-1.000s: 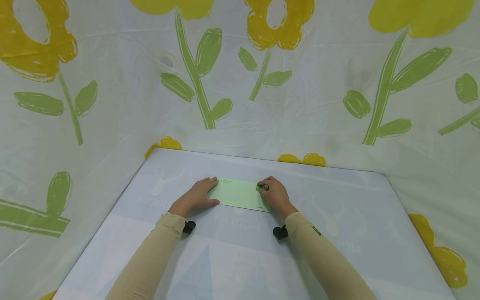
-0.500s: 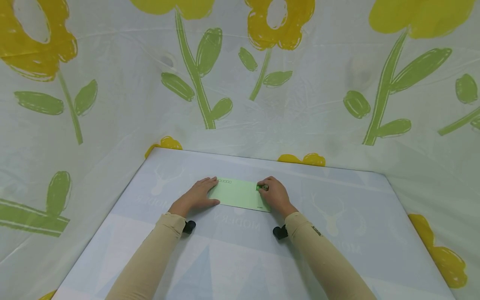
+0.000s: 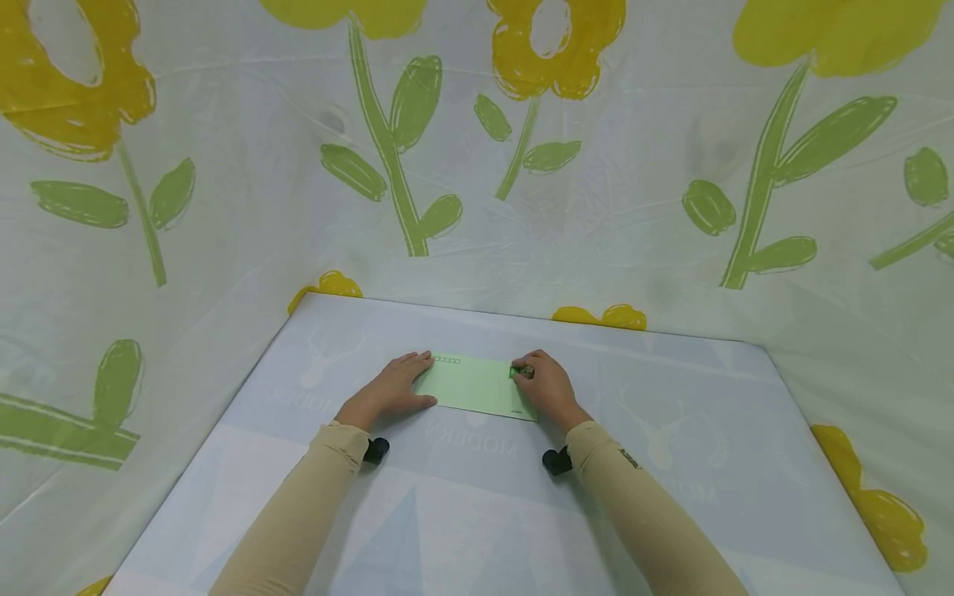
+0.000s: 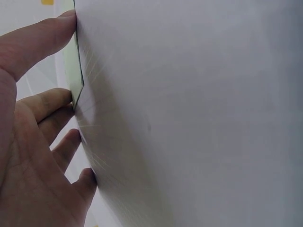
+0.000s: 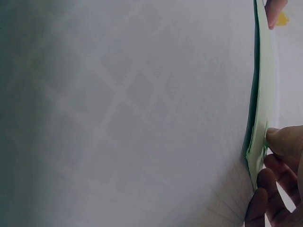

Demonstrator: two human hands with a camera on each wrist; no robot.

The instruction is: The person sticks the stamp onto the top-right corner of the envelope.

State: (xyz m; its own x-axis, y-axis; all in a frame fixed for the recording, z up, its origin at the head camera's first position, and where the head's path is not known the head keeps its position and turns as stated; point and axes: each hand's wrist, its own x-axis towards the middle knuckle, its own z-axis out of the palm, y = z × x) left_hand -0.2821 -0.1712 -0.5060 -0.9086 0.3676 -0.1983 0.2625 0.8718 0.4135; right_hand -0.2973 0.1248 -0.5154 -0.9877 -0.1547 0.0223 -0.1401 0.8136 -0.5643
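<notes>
A pale green envelope (image 3: 471,385) lies flat on the table, with a row of small printed boxes at its upper left. Spread over its left end, my left hand (image 3: 397,386) holds it down with straight fingers; the left wrist view shows the thumb (image 4: 59,30) along its near edge. My right hand (image 3: 553,387) is at the upper right corner, thumb and index finger pinching a small green postage stamp (image 3: 527,372) against the paper. In the right wrist view the thumb (image 5: 284,139) meets the envelope (image 5: 262,85) and the other fingers curl beside its end. The fingers partly hide the stamp.
The pale table (image 3: 477,497) carries faint deer, lettering and triangle prints. Behind and at the sides hangs a white curtain (image 3: 619,232) with yellow flowers and green leaves, meeting the table's back edge. Dark wrist cameras sit under both sleeves.
</notes>
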